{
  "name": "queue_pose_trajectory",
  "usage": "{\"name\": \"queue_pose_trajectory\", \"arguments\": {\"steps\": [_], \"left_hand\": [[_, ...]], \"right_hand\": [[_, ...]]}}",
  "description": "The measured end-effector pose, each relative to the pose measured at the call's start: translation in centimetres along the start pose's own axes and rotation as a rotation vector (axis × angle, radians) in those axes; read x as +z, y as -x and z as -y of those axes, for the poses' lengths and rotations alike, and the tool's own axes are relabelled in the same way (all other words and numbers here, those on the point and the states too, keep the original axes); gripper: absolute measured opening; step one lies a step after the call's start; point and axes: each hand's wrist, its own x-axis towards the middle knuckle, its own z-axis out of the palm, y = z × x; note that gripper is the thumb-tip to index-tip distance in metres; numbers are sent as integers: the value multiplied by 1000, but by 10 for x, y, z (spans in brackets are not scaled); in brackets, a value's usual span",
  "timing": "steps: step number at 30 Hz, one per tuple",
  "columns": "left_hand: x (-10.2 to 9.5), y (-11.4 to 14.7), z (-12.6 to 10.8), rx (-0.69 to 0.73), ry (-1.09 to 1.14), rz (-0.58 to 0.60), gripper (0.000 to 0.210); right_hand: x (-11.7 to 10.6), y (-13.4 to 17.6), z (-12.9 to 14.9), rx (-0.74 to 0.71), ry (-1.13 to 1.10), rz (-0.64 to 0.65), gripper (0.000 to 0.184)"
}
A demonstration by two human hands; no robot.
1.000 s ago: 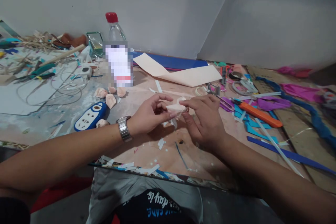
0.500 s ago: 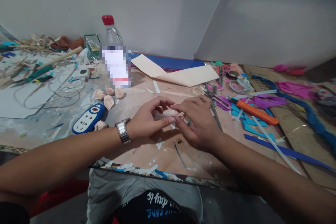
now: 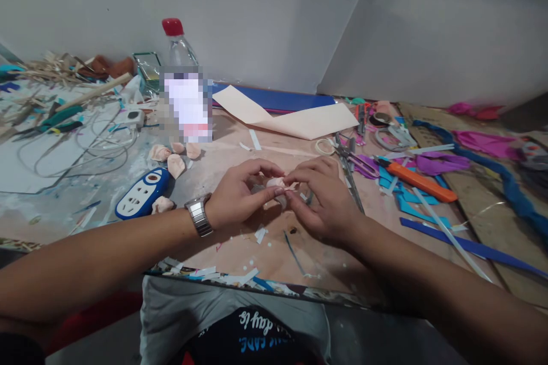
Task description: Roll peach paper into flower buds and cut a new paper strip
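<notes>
1. Head view, centre: two bare hands meet above a worn wooden table (image 3: 240, 256), with a small pale pink piece (image 3: 278, 183) between their fingertips.
2. Left hand (image 3: 240, 191): it comes in from the left, a metal watch (image 3: 199, 215) on the wrist. Thumb and forefinger pinch the pale pink piece; the other fingers curl behind, partly hidden.
3. Right hand (image 3: 323, 197): its thumb and forefinger pinch the same piece from the other side – the tips of both hands nearly touch. Its remaining fingers lie bent, close together.
4. Left of the hands: a blue and white socket block (image 3: 142, 194) lies just beyond the left forearm. Small pink crumpled pieces (image 3: 176, 165) sit near it, one of them right beside its edge.
5. Behind: a bottle (image 3: 182, 54) with a red cap stands upright, its label blurred out. To its right lies a cream paper strip (image 3: 317, 124), bent like a shallow V, in front of a long blue sheet (image 3: 278, 101) by the wall.
6. Right of the hands: a tape ring (image 3: 325, 146), scissors (image 3: 347, 154) and an orange cutter (image 3: 422, 181) lie among purple and blue scraps.
7. Far left: green-handled pliers (image 3: 64, 118) and a looped grey cable (image 3: 85, 152) – thin sticks (image 3: 55, 71) are heaped behind them.
</notes>
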Motion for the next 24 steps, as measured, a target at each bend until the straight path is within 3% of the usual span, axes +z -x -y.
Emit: {"name": "queue_pose_trajectory", "arguments": {"steps": [11, 17, 24], "left_hand": [[3, -1, 8, -155, 200, -30, 30], [4, -1, 5, -112, 243, 3, 23], [5, -1, 2, -157, 222, 30, 25]], "right_hand": [[2, 3, -6, 84, -86, -47, 7], [2, 3, -6, 92, -86, -64, 9], [3, 2, -5, 99, -81, -68, 7]]}}
